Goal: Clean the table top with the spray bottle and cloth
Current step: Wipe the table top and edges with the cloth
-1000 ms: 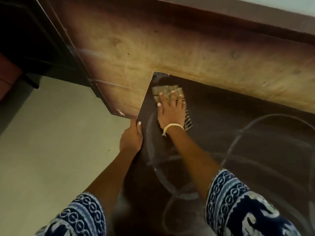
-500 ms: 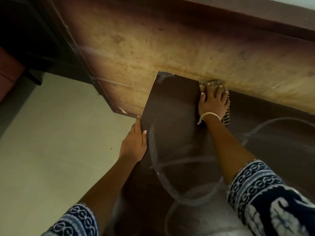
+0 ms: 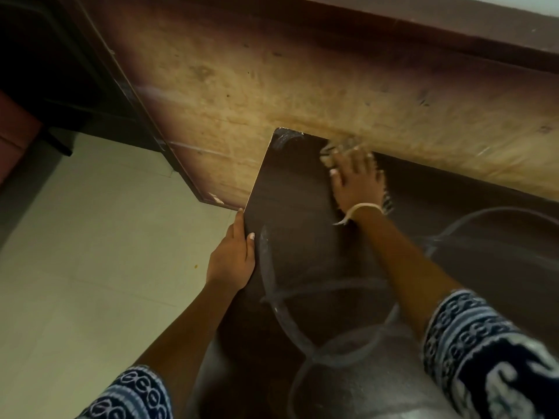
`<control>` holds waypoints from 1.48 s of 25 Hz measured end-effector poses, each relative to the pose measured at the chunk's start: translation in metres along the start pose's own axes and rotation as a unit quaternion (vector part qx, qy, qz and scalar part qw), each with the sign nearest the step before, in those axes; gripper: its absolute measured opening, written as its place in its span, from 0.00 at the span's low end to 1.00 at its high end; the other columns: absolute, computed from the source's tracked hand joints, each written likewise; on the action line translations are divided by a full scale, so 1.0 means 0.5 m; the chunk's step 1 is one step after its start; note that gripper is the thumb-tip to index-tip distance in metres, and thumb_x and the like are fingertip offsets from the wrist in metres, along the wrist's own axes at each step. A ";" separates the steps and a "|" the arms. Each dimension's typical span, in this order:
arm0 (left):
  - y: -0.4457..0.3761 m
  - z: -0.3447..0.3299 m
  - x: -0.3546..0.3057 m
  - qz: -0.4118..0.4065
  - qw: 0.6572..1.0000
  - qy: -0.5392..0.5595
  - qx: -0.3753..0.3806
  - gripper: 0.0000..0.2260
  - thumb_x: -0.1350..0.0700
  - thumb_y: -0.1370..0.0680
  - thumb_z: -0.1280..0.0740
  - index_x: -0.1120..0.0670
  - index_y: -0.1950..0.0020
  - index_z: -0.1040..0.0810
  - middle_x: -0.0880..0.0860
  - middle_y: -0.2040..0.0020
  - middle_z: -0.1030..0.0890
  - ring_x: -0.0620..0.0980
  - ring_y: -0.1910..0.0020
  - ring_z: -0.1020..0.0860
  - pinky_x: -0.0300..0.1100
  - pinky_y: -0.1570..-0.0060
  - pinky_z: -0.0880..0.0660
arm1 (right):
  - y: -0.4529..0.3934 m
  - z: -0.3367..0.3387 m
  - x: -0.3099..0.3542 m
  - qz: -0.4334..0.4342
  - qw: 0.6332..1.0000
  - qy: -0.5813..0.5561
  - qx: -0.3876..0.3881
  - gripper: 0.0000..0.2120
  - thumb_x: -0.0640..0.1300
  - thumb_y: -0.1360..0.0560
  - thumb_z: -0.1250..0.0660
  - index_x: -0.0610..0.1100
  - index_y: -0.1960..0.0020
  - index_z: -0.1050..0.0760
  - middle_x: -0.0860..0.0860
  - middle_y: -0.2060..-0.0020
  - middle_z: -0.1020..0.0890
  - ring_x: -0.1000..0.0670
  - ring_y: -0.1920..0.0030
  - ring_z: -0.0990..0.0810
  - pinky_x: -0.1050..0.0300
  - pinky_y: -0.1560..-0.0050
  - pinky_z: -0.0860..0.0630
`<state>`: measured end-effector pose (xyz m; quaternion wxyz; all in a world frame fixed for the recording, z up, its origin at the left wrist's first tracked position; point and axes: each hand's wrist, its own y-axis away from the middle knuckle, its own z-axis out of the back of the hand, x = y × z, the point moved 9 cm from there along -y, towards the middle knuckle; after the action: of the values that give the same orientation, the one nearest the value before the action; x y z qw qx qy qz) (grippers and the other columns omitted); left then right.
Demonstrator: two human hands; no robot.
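Since half a second ago the right hand [image 3: 357,179] has slid the cloth [image 3: 344,148] leftward along the table's far edge, back toward the corner. It presses flat on the cloth with fingers spread — the motion blurs both, and only the cloth's fringes show past the fingertips and by the wrist. The left hand [image 3: 231,258] grips the left edge of the dark table top [image 3: 290,213], thumb on top, fingers curled under. Curved wet streaks [image 3: 272,285] loop across the surface nearer the person. The spray bottle is out of view.
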<state>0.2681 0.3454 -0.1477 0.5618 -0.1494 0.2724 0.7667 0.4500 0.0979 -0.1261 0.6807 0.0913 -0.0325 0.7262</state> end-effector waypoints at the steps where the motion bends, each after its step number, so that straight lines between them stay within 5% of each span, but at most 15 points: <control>1: -0.002 -0.001 0.001 0.003 1.000 0.002 0.001 0.27 0.44 0.17 0.50 0.49 0.20 0.52 0.53 0.24 0.34 0.58 0.31 0.27 0.54 0.34 0.27 | -0.007 0.019 -0.092 -0.064 0.998 -0.008 -0.003 0.25 0.59 0.19 0.50 0.61 0.23 0.46 0.48 0.21 0.46 0.41 0.21 0.50 0.33 0.26 0.48; 4: -0.005 0.001 0.001 0.005 1.000 0.009 -0.004 0.26 0.46 0.17 0.49 0.49 0.20 0.51 0.54 0.25 0.33 0.59 0.32 0.27 0.54 0.35 0.27 | 0.051 0.051 -0.263 -0.194 0.980 -0.024 -0.023 0.26 0.59 0.19 0.50 0.59 0.22 0.47 0.47 0.20 0.48 0.41 0.21 0.51 0.34 0.26 0.51; 7: 0.000 0.010 -0.002 0.005 1.000 0.000 -0.013 0.26 0.47 0.17 0.49 0.50 0.20 0.51 0.55 0.26 0.32 0.59 0.33 0.26 0.53 0.37 0.27 | 0.064 0.029 -0.202 -0.255 0.966 -0.037 -0.023 0.26 0.58 0.19 0.51 0.57 0.21 0.48 0.45 0.21 0.49 0.38 0.22 0.52 0.36 0.25 0.52; 9: 0.007 0.010 -0.003 0.001 1.000 -0.009 -0.019 0.26 0.46 0.17 0.49 0.50 0.20 0.51 0.55 0.26 0.32 0.59 0.33 0.27 0.54 0.37 0.26 | 0.039 0.010 -0.044 -0.169 0.985 -0.023 -0.019 0.26 0.58 0.19 0.51 0.57 0.21 0.48 0.44 0.21 0.47 0.36 0.22 0.50 0.36 0.26 0.51; 13: 0.040 0.014 0.003 0.008 0.999 -0.016 -0.034 0.25 0.47 0.16 0.50 0.50 0.20 0.50 0.55 0.26 0.33 0.57 0.33 0.27 0.53 0.41 0.25 | 0.129 -0.075 0.323 0.171 0.984 0.026 0.050 0.24 0.58 0.19 0.50 0.60 0.23 0.43 0.48 0.22 0.43 0.39 0.22 0.47 0.37 0.26 0.47; 17: 0.060 0.013 0.015 0.015 0.999 -0.025 -0.035 0.25 0.48 0.16 0.50 0.51 0.20 0.51 0.54 0.25 0.34 0.56 0.32 0.28 0.51 0.40 0.26 | 0.128 -0.085 0.367 0.332 0.940 0.048 0.058 0.22 0.59 0.20 0.49 0.60 0.26 0.36 0.52 0.23 0.39 0.44 0.23 0.44 0.38 0.29 0.43; 24: 0.054 0.012 0.025 0.008 0.999 -0.002 -0.054 0.25 0.46 0.17 0.49 0.50 0.21 0.47 0.52 0.27 0.29 0.55 0.33 0.26 0.51 0.36 0.25 | -0.076 -0.011 0.076 -0.023 1.000 -0.013 -0.008 0.27 0.59 0.19 0.50 0.53 0.22 0.44 0.47 0.22 0.43 0.42 0.22 0.48 0.37 0.25 0.48; 27: 0.051 0.014 0.021 0.005 0.999 -0.006 -0.052 0.25 0.46 0.17 0.49 0.50 0.21 0.46 0.52 0.28 0.29 0.55 0.33 0.25 0.51 0.36 0.25 | -0.036 -0.022 0.113 -0.095 0.995 -0.020 -0.002 0.28 0.58 0.19 0.51 0.54 0.21 0.48 0.45 0.21 0.47 0.39 0.22 0.50 0.37 0.25 0.49; 30: 0.053 0.015 0.025 0.009 0.998 -0.007 -0.055 0.24 0.47 0.17 0.49 0.50 0.21 0.47 0.53 0.27 0.29 0.55 0.33 0.26 0.49 0.37 0.26 | 0.060 -0.053 0.288 0.130 0.991 0.032 0.021 0.27 0.57 0.20 0.50 0.55 0.22 0.45 0.45 0.21 0.45 0.37 0.23 0.47 0.36 0.27 0.44; 33: 0.065 0.012 0.017 -0.008 0.998 -0.025 -0.061 0.24 0.48 0.17 0.49 0.51 0.21 0.46 0.55 0.27 0.29 0.55 0.35 0.25 0.49 0.39 0.25 | 0.201 -0.091 0.377 0.366 0.926 0.074 0.060 0.24 0.58 0.20 0.49 0.59 0.24 0.40 0.49 0.22 0.40 0.40 0.23 0.44 0.38 0.28 0.44; 35: 0.067 0.007 0.023 0.003 0.998 -0.027 -0.063 0.24 0.49 0.17 0.49 0.52 0.21 0.47 0.55 0.26 0.32 0.55 0.33 0.26 0.49 0.38 0.25 | 0.163 -0.086 0.357 0.369 0.926 0.045 0.068 0.23 0.58 0.20 0.49 0.60 0.25 0.39 0.52 0.23 0.39 0.44 0.23 0.44 0.39 0.27 0.44; 37: 0.074 0.004 0.019 -0.009 0.997 -0.044 -0.067 0.25 0.49 0.17 0.48 0.52 0.20 0.47 0.53 0.23 0.35 0.54 0.30 0.29 0.49 0.36 0.26 | 0.066 -0.059 0.290 0.263 0.963 0.033 0.042 0.24 0.58 0.20 0.48 0.59 0.24 0.40 0.51 0.23 0.40 0.43 0.23 0.44 0.37 0.27 0.42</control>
<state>0.2303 0.3460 -0.1421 0.5686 -0.1552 0.1947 0.7840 0.4065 0.2431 -0.1268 0.4622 0.0836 -0.0026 0.8828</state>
